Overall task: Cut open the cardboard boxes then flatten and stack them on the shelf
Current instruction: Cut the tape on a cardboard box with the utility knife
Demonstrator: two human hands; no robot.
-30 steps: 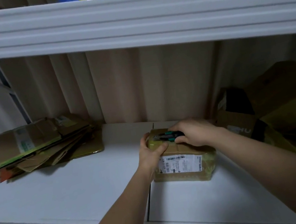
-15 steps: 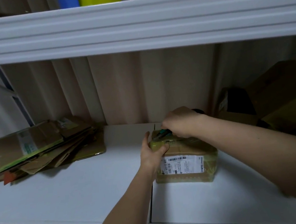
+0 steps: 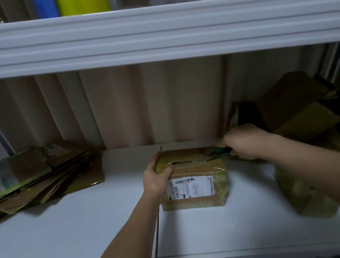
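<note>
Right hand (image 3: 244, 142) with the cutter (image 3: 218, 152) is moved from the box's (image 3: 192, 177) left end to its right; the taped seam is slit. Left hand (image 3: 157, 177) grips the left corner. Box judged light, stiff, tape slick; best held by corners.

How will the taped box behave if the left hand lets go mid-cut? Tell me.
The box would probably slide: glossy tape wraps it and the shelf looks smooth. It sits low and wide, so tipping seems unlikely. Its walls look square and undented, so it is likely stiff enough under the cutter.
</note>
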